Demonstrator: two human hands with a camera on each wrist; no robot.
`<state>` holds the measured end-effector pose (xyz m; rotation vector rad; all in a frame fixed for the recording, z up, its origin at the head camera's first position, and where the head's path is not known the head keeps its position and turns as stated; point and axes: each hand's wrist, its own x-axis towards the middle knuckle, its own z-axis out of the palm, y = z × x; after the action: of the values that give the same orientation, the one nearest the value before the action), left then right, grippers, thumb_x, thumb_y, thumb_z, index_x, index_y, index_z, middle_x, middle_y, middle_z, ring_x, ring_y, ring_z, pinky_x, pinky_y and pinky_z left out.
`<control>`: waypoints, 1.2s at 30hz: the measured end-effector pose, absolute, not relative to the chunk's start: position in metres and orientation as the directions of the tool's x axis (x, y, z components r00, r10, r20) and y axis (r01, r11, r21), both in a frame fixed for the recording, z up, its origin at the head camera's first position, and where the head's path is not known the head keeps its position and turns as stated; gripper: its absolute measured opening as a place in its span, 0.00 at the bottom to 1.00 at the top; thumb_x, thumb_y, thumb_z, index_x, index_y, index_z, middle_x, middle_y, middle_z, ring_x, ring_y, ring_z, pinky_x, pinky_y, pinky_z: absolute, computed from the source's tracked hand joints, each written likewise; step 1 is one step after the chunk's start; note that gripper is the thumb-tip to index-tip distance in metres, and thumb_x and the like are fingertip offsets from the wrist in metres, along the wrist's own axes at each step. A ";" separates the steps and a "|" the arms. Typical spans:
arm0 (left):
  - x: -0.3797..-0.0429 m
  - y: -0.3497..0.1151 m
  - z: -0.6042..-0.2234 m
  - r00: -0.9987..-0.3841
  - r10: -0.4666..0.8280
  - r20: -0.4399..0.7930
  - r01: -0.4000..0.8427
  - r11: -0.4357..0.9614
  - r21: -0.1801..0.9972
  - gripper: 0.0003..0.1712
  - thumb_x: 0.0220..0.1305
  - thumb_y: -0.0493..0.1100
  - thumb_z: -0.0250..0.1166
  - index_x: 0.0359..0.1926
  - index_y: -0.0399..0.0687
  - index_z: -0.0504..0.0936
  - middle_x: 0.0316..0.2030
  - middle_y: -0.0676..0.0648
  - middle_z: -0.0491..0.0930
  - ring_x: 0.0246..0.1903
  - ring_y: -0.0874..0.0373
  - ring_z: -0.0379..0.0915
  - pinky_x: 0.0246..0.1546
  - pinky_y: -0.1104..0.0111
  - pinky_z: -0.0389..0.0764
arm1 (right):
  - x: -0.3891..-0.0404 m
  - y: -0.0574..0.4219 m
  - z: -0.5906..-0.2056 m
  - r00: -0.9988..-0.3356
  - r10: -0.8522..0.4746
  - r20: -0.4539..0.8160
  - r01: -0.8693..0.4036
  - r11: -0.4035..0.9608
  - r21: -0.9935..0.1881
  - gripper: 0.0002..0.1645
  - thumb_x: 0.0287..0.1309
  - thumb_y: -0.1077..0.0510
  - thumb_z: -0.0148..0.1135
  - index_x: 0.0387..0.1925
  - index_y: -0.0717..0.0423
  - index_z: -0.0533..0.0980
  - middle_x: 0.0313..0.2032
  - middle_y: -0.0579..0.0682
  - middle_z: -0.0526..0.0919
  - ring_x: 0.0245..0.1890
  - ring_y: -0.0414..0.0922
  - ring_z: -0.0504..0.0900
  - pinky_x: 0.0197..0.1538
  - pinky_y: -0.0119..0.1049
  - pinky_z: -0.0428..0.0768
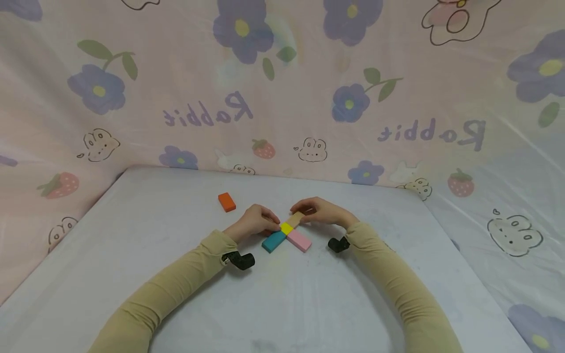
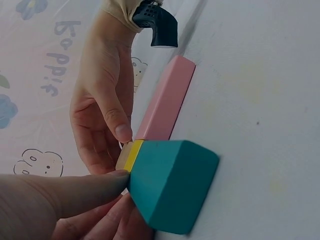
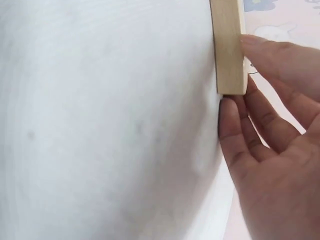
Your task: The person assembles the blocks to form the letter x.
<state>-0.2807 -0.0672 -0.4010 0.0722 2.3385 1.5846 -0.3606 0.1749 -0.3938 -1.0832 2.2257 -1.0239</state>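
Blocks meet in a cross shape on the table in the head view. A small yellow block [image 1: 287,228] forms the middle. A teal block [image 1: 274,241] runs from it to the lower left, a pink block [image 1: 299,240] to the lower right, and a plain wooden block [image 1: 295,218] to the upper right. My left hand [image 1: 256,220] has its thumb tip against the yellow block beside the teal one [image 2: 172,185]; the other fingers bend behind, partly hidden. With the thumb along one side and fingertips at the end, my right hand [image 3: 272,135] holds the wooden block [image 3: 230,50].
An orange block [image 1: 227,202] lies apart, behind and left of my left hand. The white table [image 1: 282,309] reaches back to a printed cloth [image 1: 287,98], which hangs along the far edge and both sides. A black camera [image 1: 240,260] sits under my left wrist.
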 end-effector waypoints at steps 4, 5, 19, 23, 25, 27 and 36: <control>-0.281 -0.067 -0.401 -0.951 0.211 -0.227 -0.130 0.395 0.909 0.10 0.53 0.37 0.73 0.37 0.39 0.85 0.28 0.47 0.83 0.25 0.59 0.78 0.30 0.70 0.81 | -0.361 0.177 -0.396 -0.587 -0.806 -0.068 -0.437 0.386 -0.813 0.24 0.60 0.67 0.62 0.58 0.67 0.72 0.54 0.60 0.77 0.54 0.54 0.74 0.59 0.49 0.70; -0.281 -0.067 -0.400 -0.950 0.211 -0.228 -0.132 0.392 0.911 0.10 0.53 0.37 0.73 0.37 0.39 0.84 0.28 0.47 0.83 0.25 0.59 0.78 0.30 0.70 0.81 | -0.361 0.177 -0.396 -0.588 -0.806 -0.065 -0.432 0.380 -0.818 0.24 0.60 0.67 0.62 0.58 0.67 0.72 0.54 0.60 0.77 0.53 0.55 0.74 0.58 0.49 0.70; -0.283 -0.090 -0.384 -0.951 0.243 -0.192 -0.101 0.343 0.934 0.12 0.61 0.43 0.68 0.43 0.40 0.84 0.36 0.44 0.83 0.34 0.53 0.80 0.38 0.67 0.81 | -0.364 0.182 -0.400 -0.611 -0.789 -0.057 -0.420 0.384 -0.823 0.21 0.61 0.65 0.61 0.56 0.63 0.74 0.52 0.55 0.79 0.49 0.49 0.76 0.54 0.39 0.72; -0.288 -0.106 -0.375 -0.958 0.221 -0.182 -0.117 0.279 0.953 0.15 0.60 0.42 0.68 0.46 0.40 0.82 0.39 0.43 0.83 0.39 0.49 0.80 0.41 0.65 0.81 | -0.366 0.183 -0.402 -0.615 -0.786 -0.062 -0.408 0.385 -0.828 0.21 0.61 0.66 0.61 0.56 0.62 0.74 0.53 0.54 0.79 0.48 0.48 0.76 0.54 0.39 0.72; -0.291 -0.117 -0.370 -0.964 0.207 -0.167 -0.110 0.263 0.959 0.17 0.59 0.43 0.69 0.48 0.40 0.81 0.41 0.43 0.84 0.41 0.47 0.80 0.41 0.65 0.81 | -0.366 0.183 -0.402 -0.614 -0.787 -0.061 -0.404 0.380 -0.832 0.20 0.62 0.66 0.60 0.56 0.63 0.74 0.53 0.54 0.79 0.48 0.48 0.76 0.53 0.39 0.72; -0.293 -0.128 -0.366 -0.968 0.201 -0.153 -0.101 0.249 0.963 0.19 0.59 0.43 0.69 0.50 0.39 0.80 0.42 0.42 0.83 0.43 0.46 0.79 0.43 0.64 0.81 | -0.366 0.183 -0.402 -0.613 -0.788 -0.057 -0.408 0.377 -0.831 0.20 0.62 0.66 0.60 0.56 0.63 0.74 0.53 0.54 0.79 0.48 0.48 0.75 0.53 0.39 0.72; -0.293 -0.176 -0.352 -0.979 0.168 -0.117 -0.068 0.275 0.959 0.25 0.62 0.47 0.66 0.56 0.39 0.76 0.50 0.40 0.79 0.52 0.44 0.75 0.54 0.57 0.74 | -0.366 0.182 -0.402 -0.619 -0.783 -0.057 -0.402 0.378 -0.834 0.19 0.61 0.66 0.61 0.54 0.65 0.75 0.51 0.56 0.79 0.47 0.50 0.74 0.51 0.36 0.73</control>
<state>-0.2932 -0.1759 -0.3520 0.0939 2.3449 1.7796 -0.3655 0.1817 -0.4017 -1.0219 2.1957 -1.1443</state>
